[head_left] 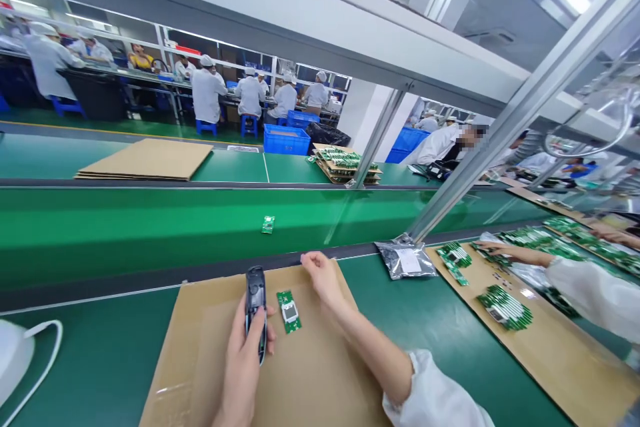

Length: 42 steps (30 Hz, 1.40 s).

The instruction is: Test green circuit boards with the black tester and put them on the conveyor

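Note:
My left hand [246,340] is wrapped round a black plastic housing [256,293], held upright over the cardboard sheet [195,347], its open inner side showing. Just right of it a green circuit board [289,312] with a white-framed square part lies flat on the cardboard. My right hand [319,271] is beyond and right of that board, near the cardboard's far edge. Its thumb and fingertips are pinched together; anything between them is too small to make out.
A small board [268,225] lies on the green belt [125,220]. Bagged item [407,260] and metal post [450,180] stand right. Another person's hand [515,252] reaches over boards [506,307]. Cardboard [145,159] and stacked boards [343,159] lie beyond; a white object [15,353] sits left.

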Available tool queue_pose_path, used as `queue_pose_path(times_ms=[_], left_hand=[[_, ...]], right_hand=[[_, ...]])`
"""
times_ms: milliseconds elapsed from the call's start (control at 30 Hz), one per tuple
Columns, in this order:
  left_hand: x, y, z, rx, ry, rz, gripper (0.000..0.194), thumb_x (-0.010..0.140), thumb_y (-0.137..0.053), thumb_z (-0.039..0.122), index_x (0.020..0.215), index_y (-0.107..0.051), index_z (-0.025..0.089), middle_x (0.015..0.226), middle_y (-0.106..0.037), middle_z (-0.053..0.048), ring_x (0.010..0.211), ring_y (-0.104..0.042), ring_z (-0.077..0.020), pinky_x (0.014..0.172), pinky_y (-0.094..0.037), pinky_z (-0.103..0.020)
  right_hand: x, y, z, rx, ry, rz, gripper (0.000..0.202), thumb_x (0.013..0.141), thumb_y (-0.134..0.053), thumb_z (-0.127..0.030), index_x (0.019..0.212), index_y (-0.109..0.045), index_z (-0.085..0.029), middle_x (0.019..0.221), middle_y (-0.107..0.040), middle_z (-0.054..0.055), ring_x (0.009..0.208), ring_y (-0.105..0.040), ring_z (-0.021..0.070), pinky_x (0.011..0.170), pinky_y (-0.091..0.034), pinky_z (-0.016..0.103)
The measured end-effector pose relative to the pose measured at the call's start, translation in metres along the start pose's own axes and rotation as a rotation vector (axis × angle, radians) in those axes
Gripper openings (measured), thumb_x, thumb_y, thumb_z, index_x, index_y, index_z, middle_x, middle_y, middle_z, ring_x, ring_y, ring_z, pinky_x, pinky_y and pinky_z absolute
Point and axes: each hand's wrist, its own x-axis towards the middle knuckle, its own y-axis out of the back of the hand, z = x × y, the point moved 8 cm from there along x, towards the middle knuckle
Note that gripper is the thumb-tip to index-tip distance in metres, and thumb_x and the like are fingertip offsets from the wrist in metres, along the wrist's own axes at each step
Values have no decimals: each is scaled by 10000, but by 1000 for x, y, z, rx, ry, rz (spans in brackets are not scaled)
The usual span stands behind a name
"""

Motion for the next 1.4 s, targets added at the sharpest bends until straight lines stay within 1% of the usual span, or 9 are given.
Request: queue_pose_path(times_ms=[100,200,367,600,767,900,1000,1167,1400], left_hand=[[1,-1,0,-15,-5,-21,540,763,-656,546,1200,-544,250,953,-650,-37,582,-524,-109,512,-447,-237],[1,-2,2,-27,-5,-35,580,765,-643,564,1237,-520,251,970,-648,-45,581,-519,-113,498,-444,-241],[1,-3,2,-52,19,-36,660,758,-639,581,1308,-479,254,955,-656,-55,557,-515,-114,491,-438,-247],[2,-3,1,-27,14,-41,645,776,-614,587,1302,-469,243,859,-650,-35,552,-511,-116,495,-433,-242],[-1,-3,6,-62,-17,-29,610,753,-645,570,1251,-523,239,914,-651,-47,571,-529,-120,483,-441,-242],[-1,-3,5,-68,1,-25,574,755,-633,583,1205,-564,233,914,-662,-51,564,-542,-122,478,-443,-239],[-2,-5,3,-95,22,-64,527,793,-579,594,1146,-603,204,870,-673,-56,559,-547,-128,501,-452,-245],[-6,-17,-3,-187,107,-187,454,853,-514,559,1039,-627,161,678,-619,-28,542,-490,-120,497,-407,-227],[-10,-26,0,-151,129,-251,410,907,-443,516,909,-627,150,566,-545,-4,509,-428,-109,490,-359,-229]], right_hand=[[39,-13,-23,-123,79,-20,235,906,-476,-319,995,-667,-216,696,-572,-9,658,-519,158,613,-377,240],[68,-40,-47,-246,154,-28,274,886,-564,-270,1144,-655,-281,876,-618,44,875,-538,213,762,-383,297],[90,-75,-50,-327,152,-23,248,782,-746,-293,1023,-697,-269,1051,-626,109,1048,-503,284,903,-347,402],[104,-32,-13,-96,2,78,206,926,-555,-320,998,-595,-131,900,-613,35,826,-598,171,770,-492,358],[58,-11,-5,230,-22,-40,351,872,-542,-335,1162,-536,-137,708,-597,12,630,-595,150,599,-512,295],[-11,-14,-13,561,5,-216,533,794,-640,-360,1281,-491,-204,766,-599,16,621,-595,153,616,-515,308],[-51,-18,-21,769,-1,-279,464,780,-688,-370,1202,-533,-258,872,-588,24,683,-586,157,626,-507,294],[-75,-23,-31,754,37,-272,396,806,-672,-353,1169,-541,-261,952,-599,39,754,-596,171,699,-516,310],[-84,-17,-40,410,220,-246,275,850,-612,-299,1122,-616,-256,943,-627,30,896,-572,194,866,-461,330]])
